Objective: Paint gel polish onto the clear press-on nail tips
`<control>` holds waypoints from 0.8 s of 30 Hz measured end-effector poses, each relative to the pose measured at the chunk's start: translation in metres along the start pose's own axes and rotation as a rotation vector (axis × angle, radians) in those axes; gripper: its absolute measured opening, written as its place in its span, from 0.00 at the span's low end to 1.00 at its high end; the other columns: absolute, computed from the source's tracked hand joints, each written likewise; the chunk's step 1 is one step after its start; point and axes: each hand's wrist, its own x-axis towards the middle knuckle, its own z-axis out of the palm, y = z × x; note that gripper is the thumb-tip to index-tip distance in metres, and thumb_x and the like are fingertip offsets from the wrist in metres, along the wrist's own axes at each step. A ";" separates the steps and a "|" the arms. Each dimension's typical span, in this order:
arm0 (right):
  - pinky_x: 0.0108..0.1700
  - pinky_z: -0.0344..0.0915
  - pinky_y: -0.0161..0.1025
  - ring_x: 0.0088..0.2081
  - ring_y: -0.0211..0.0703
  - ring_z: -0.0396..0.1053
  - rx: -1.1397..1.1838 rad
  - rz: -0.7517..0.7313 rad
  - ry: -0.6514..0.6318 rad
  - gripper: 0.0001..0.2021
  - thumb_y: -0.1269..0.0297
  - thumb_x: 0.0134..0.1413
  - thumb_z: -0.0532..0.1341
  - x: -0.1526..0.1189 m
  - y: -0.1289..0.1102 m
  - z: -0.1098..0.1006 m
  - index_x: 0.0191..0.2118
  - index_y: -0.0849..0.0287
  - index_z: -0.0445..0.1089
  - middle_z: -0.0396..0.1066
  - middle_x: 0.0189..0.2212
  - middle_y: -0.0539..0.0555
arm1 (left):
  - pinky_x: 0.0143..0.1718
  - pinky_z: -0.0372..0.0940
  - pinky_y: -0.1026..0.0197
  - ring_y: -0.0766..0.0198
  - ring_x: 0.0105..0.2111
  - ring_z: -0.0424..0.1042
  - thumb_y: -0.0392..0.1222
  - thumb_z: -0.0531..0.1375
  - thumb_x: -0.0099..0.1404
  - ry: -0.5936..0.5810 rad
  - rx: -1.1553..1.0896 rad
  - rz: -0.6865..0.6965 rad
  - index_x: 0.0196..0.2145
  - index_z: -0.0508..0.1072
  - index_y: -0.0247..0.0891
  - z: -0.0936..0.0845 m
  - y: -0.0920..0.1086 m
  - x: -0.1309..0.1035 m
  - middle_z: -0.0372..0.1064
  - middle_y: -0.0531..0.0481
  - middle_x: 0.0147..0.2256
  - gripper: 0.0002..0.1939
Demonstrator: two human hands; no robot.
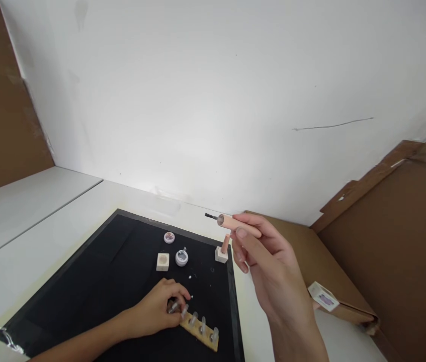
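Raised over the right side of the black mat, my right hand pinches a peach nail polish cap. Its small dark brush points left into the air. Low on the mat, my left hand is closed around the left end of a tan nail tip stand. Several clear false nails stand upright along it. A shiny nail tip shows between the left thumb and fingers, partly covered by them.
Behind the left hand are a pale square block, an open white jar and a round lid. A square-based bottle with a peach cap stands at the mat's right edge. Another such bottle lies beside the cardboard box.
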 end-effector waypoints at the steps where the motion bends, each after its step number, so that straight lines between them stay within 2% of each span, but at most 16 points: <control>1: 0.18 0.53 0.25 0.18 0.29 0.53 -0.002 0.002 0.005 0.06 0.60 0.49 0.66 0.000 0.000 0.000 0.34 0.54 0.74 0.57 0.15 0.43 | 0.42 0.57 0.61 0.60 0.39 0.66 0.30 0.60 0.49 0.004 -0.010 -0.004 0.39 0.73 0.37 0.000 -0.001 0.000 0.75 0.52 0.33 0.17; 8: 0.18 0.51 0.28 0.18 0.31 0.52 -0.027 0.018 0.029 0.08 0.60 0.47 0.66 0.001 0.001 0.003 0.34 0.56 0.73 0.58 0.16 0.44 | 0.40 0.61 0.63 0.62 0.37 0.68 0.29 0.59 0.49 0.071 -0.127 -0.020 0.37 0.71 0.36 0.002 -0.002 0.001 0.73 0.52 0.34 0.15; 12: 0.18 0.51 0.29 0.18 0.31 0.52 -0.047 0.012 0.033 0.08 0.60 0.48 0.65 0.000 -0.001 0.004 0.35 0.56 0.72 0.57 0.16 0.44 | 0.36 0.64 0.64 0.65 0.32 0.71 0.28 0.58 0.50 0.116 -0.206 0.027 0.41 0.68 0.35 0.000 0.004 -0.001 0.72 0.53 0.29 0.19; 14: 0.17 0.50 0.29 0.18 0.32 0.51 -0.053 0.011 0.046 0.09 0.60 0.48 0.65 -0.001 -0.003 0.003 0.35 0.57 0.72 0.57 0.16 0.44 | 0.39 0.63 0.62 0.64 0.33 0.71 0.28 0.58 0.51 0.170 -0.212 0.069 0.41 0.69 0.37 -0.005 0.009 -0.003 0.72 0.52 0.30 0.18; 17: 0.17 0.50 0.29 0.17 0.31 0.51 -0.052 0.011 0.060 0.09 0.60 0.47 0.65 -0.003 -0.009 0.001 0.35 0.57 0.72 0.56 0.15 0.43 | 0.44 0.62 0.60 0.62 0.36 0.70 0.30 0.58 0.52 0.277 -0.214 0.126 0.39 0.69 0.39 -0.017 0.019 -0.003 0.72 0.52 0.31 0.15; 21: 0.17 0.52 0.30 0.17 0.31 0.52 -0.052 -0.004 0.097 0.10 0.59 0.46 0.66 -0.004 -0.015 -0.001 0.34 0.57 0.72 0.56 0.16 0.43 | 0.33 0.64 0.63 0.66 0.27 0.68 0.34 0.59 0.56 0.388 -0.280 0.148 0.40 0.66 0.38 -0.041 0.042 0.005 0.70 0.53 0.28 0.13; 24: 0.16 0.52 0.30 0.17 0.31 0.53 -0.070 -0.041 0.116 0.10 0.59 0.45 0.67 -0.002 -0.016 -0.003 0.34 0.58 0.73 0.57 0.16 0.44 | 0.33 0.65 0.63 0.67 0.27 0.68 0.38 0.59 0.58 0.460 -0.347 0.171 0.39 0.65 0.38 -0.062 0.070 0.013 0.69 0.52 0.29 0.11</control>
